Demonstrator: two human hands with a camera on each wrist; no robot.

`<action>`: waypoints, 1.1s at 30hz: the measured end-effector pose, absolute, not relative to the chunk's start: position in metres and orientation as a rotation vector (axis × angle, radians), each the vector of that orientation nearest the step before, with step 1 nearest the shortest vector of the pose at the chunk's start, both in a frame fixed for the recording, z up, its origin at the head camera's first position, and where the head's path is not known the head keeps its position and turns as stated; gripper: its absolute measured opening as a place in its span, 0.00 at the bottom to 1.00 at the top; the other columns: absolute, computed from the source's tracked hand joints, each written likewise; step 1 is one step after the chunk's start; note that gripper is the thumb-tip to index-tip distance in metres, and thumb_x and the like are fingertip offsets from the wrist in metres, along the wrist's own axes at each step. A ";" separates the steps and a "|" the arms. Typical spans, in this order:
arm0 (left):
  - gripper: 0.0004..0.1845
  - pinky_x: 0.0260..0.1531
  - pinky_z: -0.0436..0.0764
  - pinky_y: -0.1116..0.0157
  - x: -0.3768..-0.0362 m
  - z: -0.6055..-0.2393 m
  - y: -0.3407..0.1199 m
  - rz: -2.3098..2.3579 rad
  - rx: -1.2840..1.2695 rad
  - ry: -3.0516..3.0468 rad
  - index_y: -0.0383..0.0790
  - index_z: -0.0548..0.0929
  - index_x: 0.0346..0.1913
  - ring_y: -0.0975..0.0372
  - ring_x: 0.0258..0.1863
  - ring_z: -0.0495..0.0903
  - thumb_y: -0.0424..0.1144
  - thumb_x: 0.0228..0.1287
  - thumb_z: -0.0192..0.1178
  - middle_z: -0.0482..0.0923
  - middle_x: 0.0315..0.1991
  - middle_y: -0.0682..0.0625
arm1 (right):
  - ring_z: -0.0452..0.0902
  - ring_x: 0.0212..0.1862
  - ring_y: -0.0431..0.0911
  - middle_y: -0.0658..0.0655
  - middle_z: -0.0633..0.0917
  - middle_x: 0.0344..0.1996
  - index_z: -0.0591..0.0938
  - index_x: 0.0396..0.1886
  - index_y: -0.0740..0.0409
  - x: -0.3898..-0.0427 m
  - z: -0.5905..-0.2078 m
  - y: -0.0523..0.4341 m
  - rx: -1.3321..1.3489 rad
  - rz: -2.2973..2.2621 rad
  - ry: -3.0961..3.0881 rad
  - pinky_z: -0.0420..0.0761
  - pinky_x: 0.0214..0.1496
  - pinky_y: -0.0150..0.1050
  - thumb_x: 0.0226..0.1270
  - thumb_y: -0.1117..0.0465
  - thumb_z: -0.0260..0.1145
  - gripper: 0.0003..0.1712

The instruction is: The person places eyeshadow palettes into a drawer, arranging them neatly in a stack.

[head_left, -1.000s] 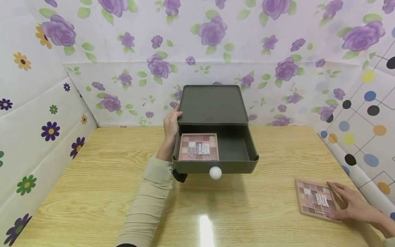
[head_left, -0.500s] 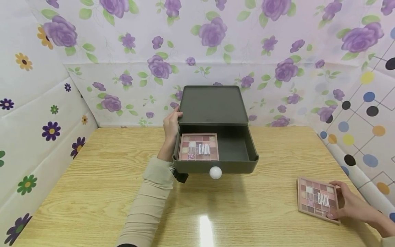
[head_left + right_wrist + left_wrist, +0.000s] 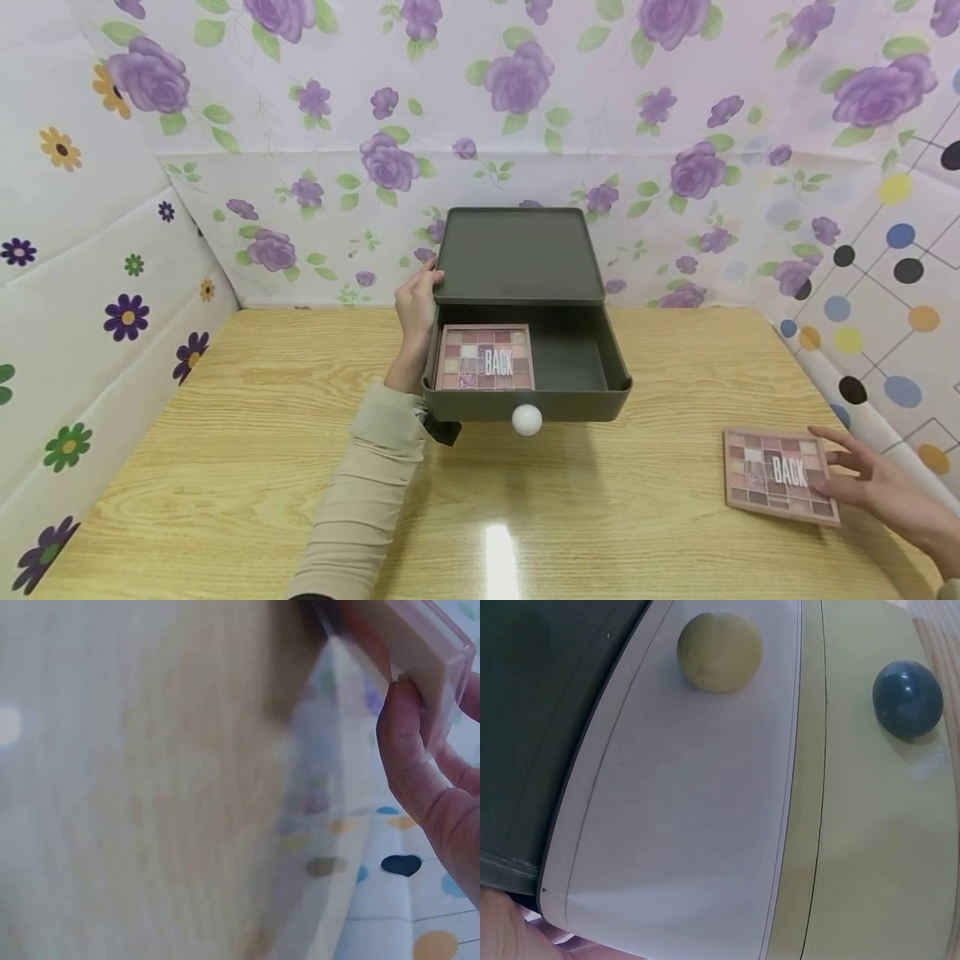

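Wooden table: bore everything. Grey drawer box: drawer pulled out, one palette inside; your left hand clasped its left side, fingers curled. Second eyeshadow palette: near table's right edge, your right hand pinching its right edge.

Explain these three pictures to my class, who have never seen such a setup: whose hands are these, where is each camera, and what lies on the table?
A person wears three cameras: one on the head, one on each wrist. In the head view the left hand holds the side of a dark drawer box on the wooden table. Its open drawer holds one eyeshadow palette. The right hand grips a second palette at its edge. The right wrist view shows those fingers up close; the left wrist view shows drawer fronts and knobs.
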State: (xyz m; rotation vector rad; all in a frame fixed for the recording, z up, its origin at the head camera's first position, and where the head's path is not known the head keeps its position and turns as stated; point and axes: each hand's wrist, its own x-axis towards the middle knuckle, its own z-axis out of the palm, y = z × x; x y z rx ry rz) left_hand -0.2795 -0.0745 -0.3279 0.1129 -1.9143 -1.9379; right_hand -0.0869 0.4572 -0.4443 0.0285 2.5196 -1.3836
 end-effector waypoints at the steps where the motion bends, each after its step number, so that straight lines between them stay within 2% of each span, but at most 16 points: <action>1: 0.19 0.57 0.61 0.66 -0.280 -0.328 -0.074 -1.934 0.112 -1.908 0.32 0.81 0.47 0.61 0.61 0.66 0.37 0.54 0.51 0.76 0.53 0.50 | 0.76 0.38 0.40 0.54 0.70 0.45 0.46 0.71 0.40 -0.087 -0.443 0.457 0.017 -1.438 2.493 0.77 0.36 0.38 0.66 0.65 0.55 0.41; 4: 0.18 0.51 0.64 0.67 -0.279 -0.328 -0.074 -1.932 0.120 -1.888 0.31 0.82 0.45 0.61 0.59 0.68 0.36 0.54 0.51 0.76 0.52 0.49 | 0.77 0.39 0.42 0.48 0.73 0.44 0.52 0.68 0.33 -0.089 -0.439 0.458 -0.112 -1.668 2.370 0.78 0.36 0.38 0.67 0.70 0.51 0.38; 6: 0.17 0.51 0.64 0.68 -0.279 -0.328 -0.073 -1.934 0.130 -1.876 0.30 0.83 0.43 0.61 0.59 0.68 0.36 0.54 0.51 0.77 0.52 0.50 | 0.78 0.40 0.42 0.46 0.75 0.44 0.57 0.66 0.35 -0.091 -0.436 0.455 -0.213 -1.868 2.251 0.79 0.37 0.38 0.65 0.76 0.48 0.38; 10: 0.16 0.52 0.64 0.67 -0.279 -0.328 -0.071 -1.942 0.135 -1.855 0.27 0.83 0.39 0.61 0.60 0.67 0.35 0.54 0.51 0.77 0.52 0.49 | 0.77 0.44 0.41 0.48 0.77 0.47 0.61 0.66 0.42 -0.095 -0.426 0.444 -0.364 -2.156 2.000 0.79 0.39 0.37 0.62 0.82 0.44 0.39; 17: 0.15 0.59 0.60 0.67 -0.279 -0.329 -0.071 -1.958 0.125 -1.824 0.25 0.82 0.36 0.60 0.60 0.67 0.34 0.55 0.51 0.77 0.51 0.49 | 0.75 0.50 0.42 0.49 0.74 0.53 0.59 0.69 0.48 -0.104 -0.400 0.420 -0.463 -2.300 1.845 0.78 0.43 0.36 0.63 0.83 0.40 0.39; 26: 0.14 0.59 0.60 0.67 -0.280 -0.330 -0.073 -1.995 0.111 -1.810 0.24 0.82 0.32 0.60 0.59 0.68 0.35 0.54 0.54 0.78 0.51 0.50 | 0.76 0.49 0.44 0.52 0.75 0.53 0.60 0.69 0.51 -0.113 -0.376 0.400 -0.469 -2.364 1.788 0.78 0.42 0.37 0.63 0.84 0.40 0.38; 33: 0.15 0.60 0.59 0.67 -0.279 -0.329 -0.075 -2.027 0.104 -1.821 0.25 0.82 0.37 0.60 0.60 0.67 0.36 0.54 0.55 0.76 0.52 0.50 | 0.75 0.51 0.46 0.55 0.74 0.55 0.59 0.69 0.53 -0.118 -0.362 0.389 -0.578 -2.402 1.661 0.78 0.44 0.39 0.62 0.85 0.37 0.38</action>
